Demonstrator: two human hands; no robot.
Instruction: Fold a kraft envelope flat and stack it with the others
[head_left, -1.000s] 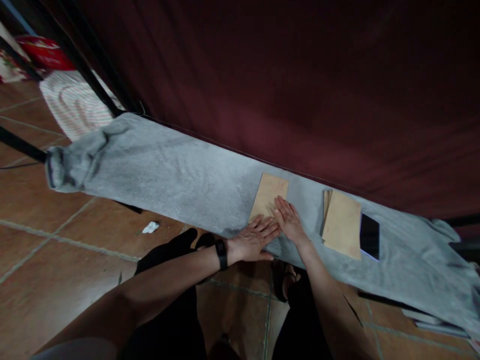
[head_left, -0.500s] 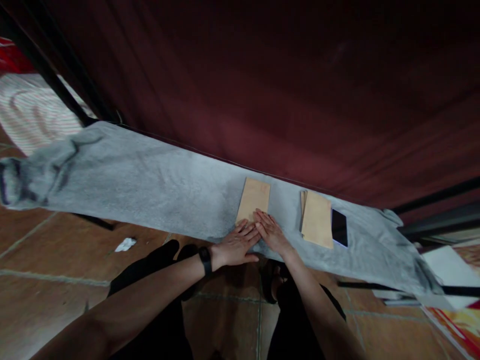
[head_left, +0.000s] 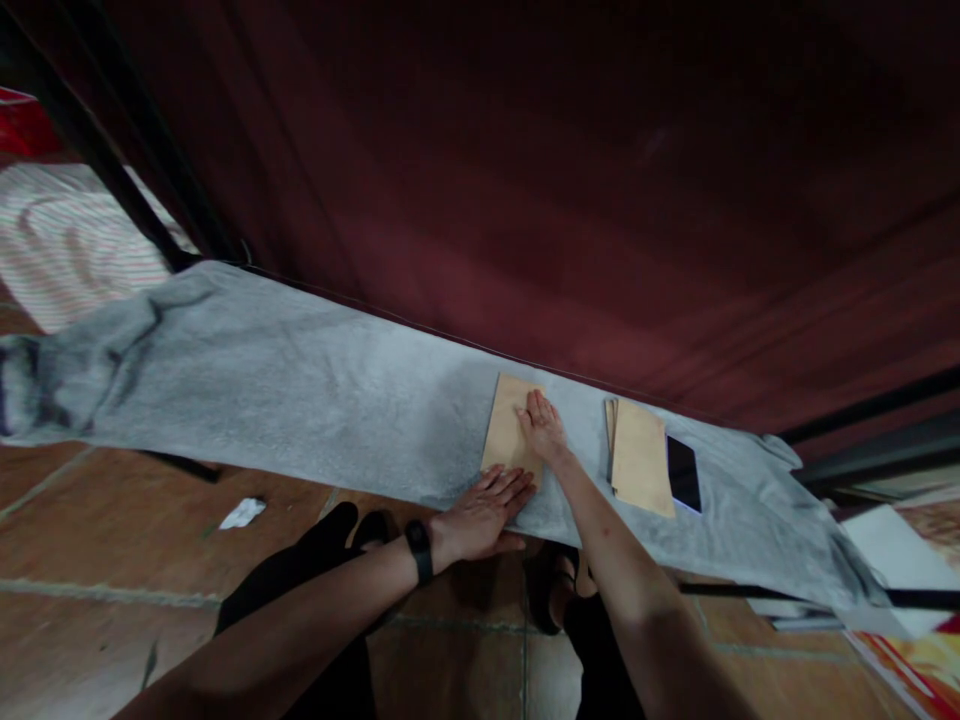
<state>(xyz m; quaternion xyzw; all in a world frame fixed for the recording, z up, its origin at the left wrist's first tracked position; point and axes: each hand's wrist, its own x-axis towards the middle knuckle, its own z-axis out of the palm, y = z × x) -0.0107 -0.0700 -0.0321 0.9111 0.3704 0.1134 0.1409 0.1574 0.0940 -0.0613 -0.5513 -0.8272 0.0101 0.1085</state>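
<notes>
A flat brown paper envelope (head_left: 504, 425) lies on the grey cloth (head_left: 337, 400) in front of me. My left hand (head_left: 487, 510) rests with fingers stretched out over its near end; a dark band is on that wrist. Higher up, my right hand (head_left: 544, 425) lies flat along the envelope's right side, fingers pointing away from me. To the right is a small stack of brown envelopes (head_left: 643, 460), slightly fanned at its left edge. Neither hand grips anything.
A dark phone (head_left: 683, 474) lies beside the stack. Behind the cloth-covered bench hangs a dark red curtain (head_left: 525, 220). A crumpled white tissue (head_left: 242, 513) is on the tiled floor (head_left: 112, 530). Striped fabric (head_left: 75, 240) sits at the far left, papers (head_left: 900, 550) at the right.
My right hand has moved away from beside my left hand, up along the envelope towards its far right corner. My left hand stays at the near end. The view has shifted slightly.
</notes>
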